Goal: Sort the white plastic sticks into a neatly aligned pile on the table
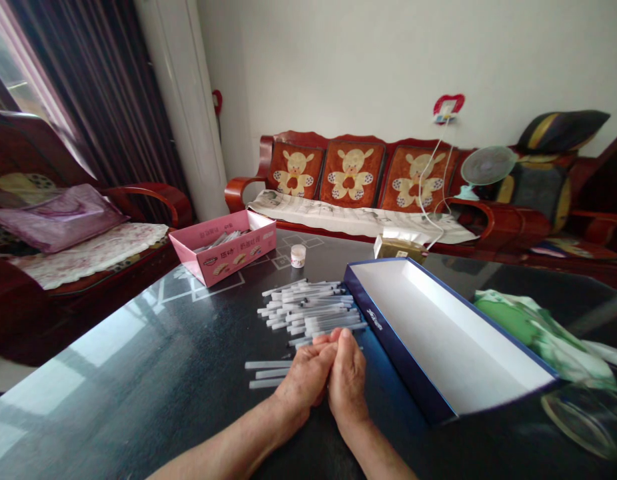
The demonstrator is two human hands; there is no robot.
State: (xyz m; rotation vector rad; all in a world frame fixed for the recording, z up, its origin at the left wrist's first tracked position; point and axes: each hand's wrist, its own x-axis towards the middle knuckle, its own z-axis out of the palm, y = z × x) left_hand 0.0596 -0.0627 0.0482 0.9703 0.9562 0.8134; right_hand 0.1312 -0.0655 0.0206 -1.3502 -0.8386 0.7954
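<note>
My left hand and my right hand rest pressed together on the dark glossy table, fingers curled inward. What their fingertips pinch is hidden. Just beyond them lies a heap of several thin white sticks with dark tips. Two loose white sticks lie left of my left hand. An open blue box with a white inside sits to the right of my hands, nothing in it.
A pink carton with more sticks stands at the back left. A small white jar and a tissue pack sit behind. A green-white cloth and a glass lie right. Wooden sofas ring the table.
</note>
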